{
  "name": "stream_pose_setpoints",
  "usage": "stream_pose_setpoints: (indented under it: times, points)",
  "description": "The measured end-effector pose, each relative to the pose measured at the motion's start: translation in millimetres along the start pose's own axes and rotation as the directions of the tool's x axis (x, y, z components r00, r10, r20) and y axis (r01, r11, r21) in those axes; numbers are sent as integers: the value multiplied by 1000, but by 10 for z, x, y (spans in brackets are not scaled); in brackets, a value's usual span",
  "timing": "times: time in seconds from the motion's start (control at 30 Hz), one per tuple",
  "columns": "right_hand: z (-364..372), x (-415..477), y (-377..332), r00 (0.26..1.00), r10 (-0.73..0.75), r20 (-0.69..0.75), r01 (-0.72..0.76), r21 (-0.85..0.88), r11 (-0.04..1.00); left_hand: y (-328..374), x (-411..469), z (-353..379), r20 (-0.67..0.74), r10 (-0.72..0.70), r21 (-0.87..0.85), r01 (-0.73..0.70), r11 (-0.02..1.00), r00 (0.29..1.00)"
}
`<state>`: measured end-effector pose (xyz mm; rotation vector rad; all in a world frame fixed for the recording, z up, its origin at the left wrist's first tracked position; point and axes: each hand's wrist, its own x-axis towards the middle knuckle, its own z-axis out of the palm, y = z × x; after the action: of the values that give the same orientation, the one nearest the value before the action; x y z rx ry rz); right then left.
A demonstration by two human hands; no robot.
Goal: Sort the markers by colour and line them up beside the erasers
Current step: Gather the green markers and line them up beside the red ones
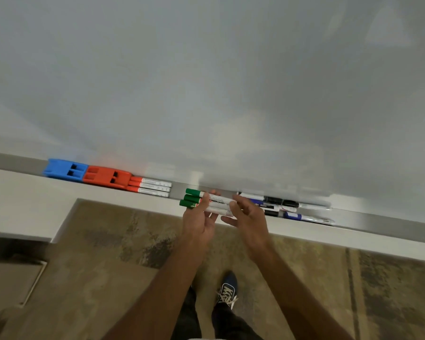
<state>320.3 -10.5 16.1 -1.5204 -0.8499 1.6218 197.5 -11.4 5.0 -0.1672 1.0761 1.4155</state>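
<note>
A blue eraser (64, 172) and an orange eraser (106, 178) lie end to end on the metal whiteboard tray (378, 220). Three orange-capped markers (150, 186) lie side by side right of the orange eraser, touching it. My left hand (200, 217) grips three green-capped markers (194, 198) in a bundle just above the tray, caps pointing left. My right hand (247, 214) touches the white barrel ends of that bundle with its fingertips. Further right on the tray lies a mixed heap of black and blue markers (285, 207), partly hidden by my right hand.
The whiteboard (206, 82) rises behind the tray. A white ledge (22, 207) runs under the tray at left. Below lie a mottled brown floor (108, 253) and my dark blue shoe (227, 288). A bare stretch of tray (178, 190) separates the orange markers from the green ones.
</note>
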Motion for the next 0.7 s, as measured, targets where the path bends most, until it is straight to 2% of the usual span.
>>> stream_pose_setpoints:
  times: [0.1, 0.37, 0.47, 0.57, 0.6, 0.63, 0.67, 0.7]
  points:
    - [106, 59, 15, 1000, -21, -12, 21, -15, 1000, 86, 56, -34, 20, -2, -17, 3, 1000, 1000]
    - [298, 247, -32, 999, -25, -42, 29, 109, 994, 331, 163, -67, 57, -59, 14, 58, 998, 997]
    - [367, 339, -12, 998, -34, -61, 39, 77, 996, 479, 247, -140, -38, -62, 14, 62, 998, 997]
    - [428, 442, 48, 994, -47, -95, 48, 18, 999, 617, 260, -250, -202, 51, 197, -10, 980, 978]
    - [447, 480, 72, 993, -52, -106, 51, -11, 999, 639, 239, -299, -274, 138, 326, -43, 944, 952]
    - [468, 516, 98, 991, -57, -117, 53, -41, 998, 654, 201, -348, -310, 271, 497, -88, 863, 911]
    - [488, 546, 124, 990, -64, -125, 56, -71, 996, 665, 146, -393, -261, 423, 679, -146, 719, 868]
    - [509, 569, 138, 989, -68, -130, 55, -104, 993, 658, 110, -452, -116, 540, 819, -227, 526, 833]
